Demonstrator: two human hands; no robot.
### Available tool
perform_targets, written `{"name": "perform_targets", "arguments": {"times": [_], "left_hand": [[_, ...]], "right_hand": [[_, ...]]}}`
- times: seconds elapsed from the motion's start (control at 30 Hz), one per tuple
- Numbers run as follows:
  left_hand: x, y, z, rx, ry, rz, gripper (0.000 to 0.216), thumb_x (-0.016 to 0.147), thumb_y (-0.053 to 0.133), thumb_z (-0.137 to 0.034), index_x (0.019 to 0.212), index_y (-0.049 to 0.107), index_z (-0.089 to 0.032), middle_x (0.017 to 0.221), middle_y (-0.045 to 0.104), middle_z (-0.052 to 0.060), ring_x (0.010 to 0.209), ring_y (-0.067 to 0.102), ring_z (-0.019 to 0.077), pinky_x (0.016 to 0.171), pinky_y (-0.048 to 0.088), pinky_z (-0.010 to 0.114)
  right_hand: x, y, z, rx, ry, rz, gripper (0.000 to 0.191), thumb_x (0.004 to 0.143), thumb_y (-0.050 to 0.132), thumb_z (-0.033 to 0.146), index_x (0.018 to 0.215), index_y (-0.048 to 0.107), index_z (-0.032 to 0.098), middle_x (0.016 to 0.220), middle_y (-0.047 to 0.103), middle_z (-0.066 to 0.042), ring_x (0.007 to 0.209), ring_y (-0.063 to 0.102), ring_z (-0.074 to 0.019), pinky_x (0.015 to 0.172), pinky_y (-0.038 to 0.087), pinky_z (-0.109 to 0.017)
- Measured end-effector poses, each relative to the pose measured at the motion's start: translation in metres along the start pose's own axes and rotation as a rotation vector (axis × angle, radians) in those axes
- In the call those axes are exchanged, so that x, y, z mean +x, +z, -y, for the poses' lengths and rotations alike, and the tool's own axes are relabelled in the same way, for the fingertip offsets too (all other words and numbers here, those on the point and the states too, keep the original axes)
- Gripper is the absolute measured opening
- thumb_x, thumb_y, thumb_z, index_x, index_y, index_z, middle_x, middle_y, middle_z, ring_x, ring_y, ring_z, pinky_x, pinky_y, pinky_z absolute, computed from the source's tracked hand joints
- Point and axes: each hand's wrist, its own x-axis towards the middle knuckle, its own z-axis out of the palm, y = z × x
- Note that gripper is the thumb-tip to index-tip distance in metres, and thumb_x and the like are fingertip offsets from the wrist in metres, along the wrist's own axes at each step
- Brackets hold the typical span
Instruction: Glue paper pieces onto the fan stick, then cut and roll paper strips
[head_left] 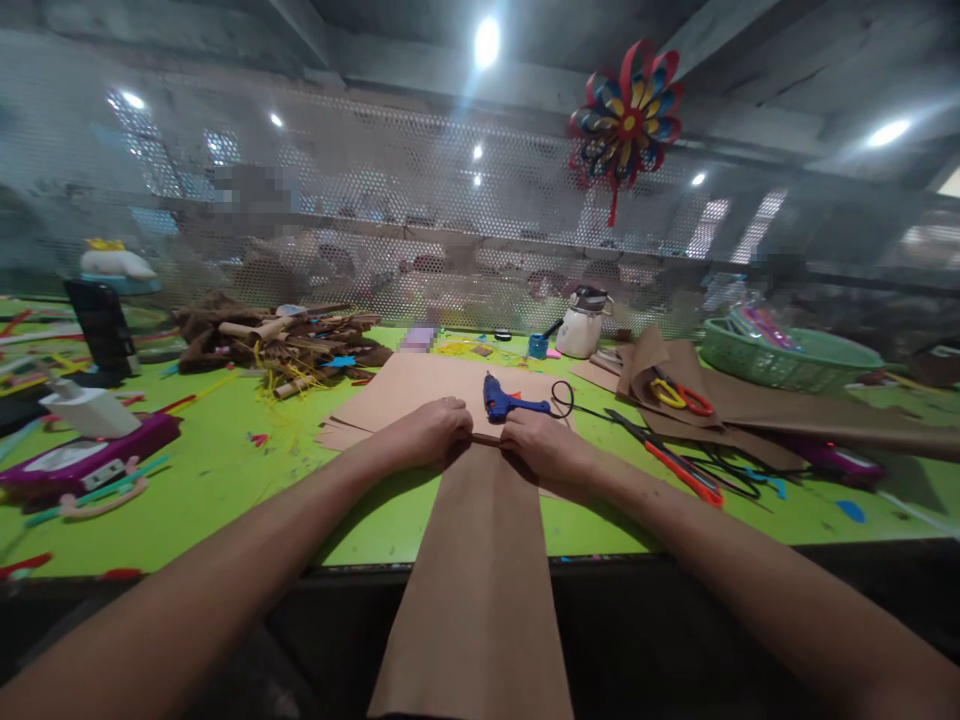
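A long strip of brown kraft paper (487, 560) runs from the table over its front edge toward me. Its far end has a narrow folded or rolled edge, pinched at the left corner by my left hand (435, 432) and at the right corner by my right hand (547, 445). Both hands are closed, with the fingertips partly hidden. Just beyond them, a blue glue gun (514, 402) lies on a stack of lighter brown paper sheets (397, 390). Its black cord trails off to the right.
On the right lie red-handled pliers (682, 470), scissors (681, 396), crumpled kraft paper (652, 360) and a green basket (795, 355). Leftward are a purple power strip (90, 460) with a white plug, a dark phone (97, 330) and a scrap pile (292, 340). A white jug (581, 328) stands behind.
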Motion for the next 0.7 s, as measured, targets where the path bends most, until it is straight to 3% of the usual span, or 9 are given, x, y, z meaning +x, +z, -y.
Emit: {"name": "perform_targets", "arguments": {"times": [0.17, 0.3, 0.5, 0.7], "left_hand": [[0.005, -0.004, -0.009, -0.033, -0.019, 0.006, 0.018, 0.086, 0.048, -0.023, 0.086, 0.065, -0.017, 0.081, 0.056, 0.006, 0.077, 0.051, 0.0163, 0.066, 0.038, 0.026], [0.01, 0.001, -0.014, -0.059, 0.002, -0.001, 0.019, 0.086, 0.052, -0.026, 0.079, 0.066, -0.016, 0.08, 0.057, 0.006, 0.081, 0.051, 0.0173, 0.072, 0.039, 0.027], [0.012, 0.009, -0.013, -0.1, -0.002, 0.001, 0.029, 0.09, 0.045, -0.027, 0.073, 0.065, -0.014, 0.074, 0.055, 0.006, 0.075, 0.051, 0.0153, 0.067, 0.039, 0.025], [0.008, 0.006, -0.01, -0.058, 0.043, -0.003, 0.025, 0.089, 0.044, -0.021, 0.074, 0.062, -0.014, 0.075, 0.052, 0.005, 0.073, 0.048, 0.0153, 0.067, 0.038, 0.026]], "right_hand": [[0.002, 0.0, -0.002, 0.036, 0.026, 0.02, 0.018, 0.088, 0.049, 0.017, 0.077, 0.063, 0.013, 0.079, 0.058, -0.006, 0.072, 0.051, -0.015, 0.064, 0.038, -0.026], [0.003, 0.0, -0.002, 0.062, 0.043, 0.011, 0.017, 0.088, 0.049, 0.015, 0.079, 0.063, 0.013, 0.08, 0.058, -0.007, 0.072, 0.051, -0.0147, 0.066, 0.038, -0.025], [0.001, -0.001, -0.001, 0.035, 0.016, 0.034, 0.018, 0.089, 0.047, 0.016, 0.078, 0.062, 0.014, 0.08, 0.057, -0.006, 0.072, 0.048, -0.0143, 0.064, 0.035, -0.025], [-0.005, -0.011, 0.002, 0.029, 0.05, 0.066, 0.013, 0.087, 0.048, 0.016, 0.079, 0.058, 0.013, 0.083, 0.055, -0.006, 0.071, 0.047, -0.014, 0.061, 0.033, -0.025]]}}
